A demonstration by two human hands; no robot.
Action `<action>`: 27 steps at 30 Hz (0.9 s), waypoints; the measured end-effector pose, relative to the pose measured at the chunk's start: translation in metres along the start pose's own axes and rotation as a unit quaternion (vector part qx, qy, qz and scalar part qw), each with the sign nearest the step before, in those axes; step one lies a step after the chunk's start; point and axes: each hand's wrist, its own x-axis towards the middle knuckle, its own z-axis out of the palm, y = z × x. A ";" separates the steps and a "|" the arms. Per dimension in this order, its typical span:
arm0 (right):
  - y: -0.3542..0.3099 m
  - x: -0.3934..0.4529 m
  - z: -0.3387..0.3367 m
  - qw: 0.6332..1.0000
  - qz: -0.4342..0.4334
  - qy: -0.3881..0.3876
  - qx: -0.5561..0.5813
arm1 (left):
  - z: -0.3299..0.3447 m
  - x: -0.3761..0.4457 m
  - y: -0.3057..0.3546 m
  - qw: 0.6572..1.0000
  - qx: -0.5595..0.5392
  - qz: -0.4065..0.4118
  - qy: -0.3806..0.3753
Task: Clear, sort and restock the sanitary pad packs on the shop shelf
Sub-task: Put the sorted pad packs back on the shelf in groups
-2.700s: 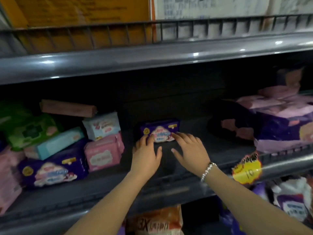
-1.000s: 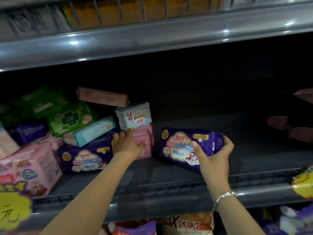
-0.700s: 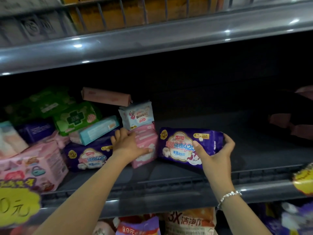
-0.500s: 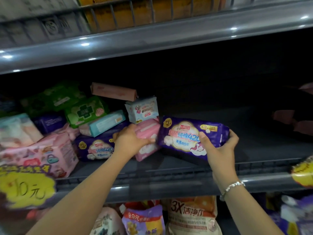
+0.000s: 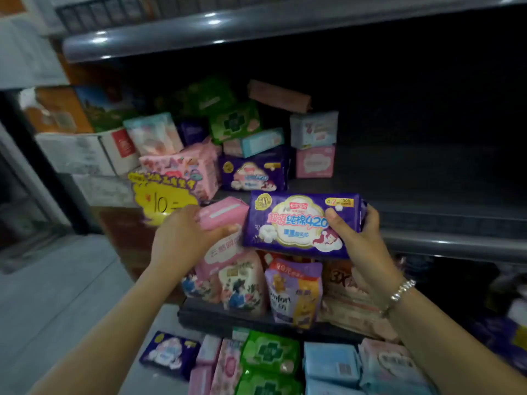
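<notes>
My right hand (image 5: 360, 243) grips a purple pad pack (image 5: 296, 223) by its right end, held in the air in front of the shelf edge (image 5: 445, 243). My left hand (image 5: 182, 238) holds a pink pad pack (image 5: 222, 213) just left of the purple one, also off the shelf. On the shelf behind, a pile of packs remains at the left: a second purple pack (image 5: 253, 173), a pink pack (image 5: 315, 162), a white-blue pack (image 5: 313, 129), green packs (image 5: 235, 122) and a pink printed pack (image 5: 182, 166).
The shelf's right part (image 5: 427, 172) is dark. A yellow price tag (image 5: 162, 201) hangs at the shelf front. Detergent pouches (image 5: 293, 292) fill the lower shelf. Several pad packs (image 5: 271, 354) lie in a heap below, by the grey floor (image 5: 57, 295).
Both hands have pulled back from the shelf, each carrying its pack out past the edge. The left hand lifted the pink pack from the pile. My view has dropped and shifted left.
</notes>
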 end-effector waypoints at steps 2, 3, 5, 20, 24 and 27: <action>0.022 -0.020 0.011 1.000 0.014 -0.021 -0.018 | 0.003 -0.022 -0.034 0.999 -0.022 -0.040 -0.020; 0.034 -0.030 0.016 0.999 0.023 -0.032 -0.027 | 0.006 -0.033 -0.052 0.997 -0.037 -0.055 -0.026; 0.062 -0.047 0.025 0.997 0.048 -0.039 -0.052 | 0.020 -0.052 -0.088 0.993 -0.068 -0.088 -0.028; 0.246 -0.109 0.023 0.968 0.168 0.050 -0.181 | 0.165 -0.155 -0.246 0.917 -0.170 -0.349 -0.090; 0.271 -0.114 0.027 0.961 0.172 0.062 -0.210 | 0.187 -0.152 -0.263 0.919 -0.135 -0.364 -0.065; 0.284 -0.114 0.028 0.959 0.167 0.069 -0.218 | 0.205 -0.143 -0.273 0.913 -0.124 -0.385 -0.052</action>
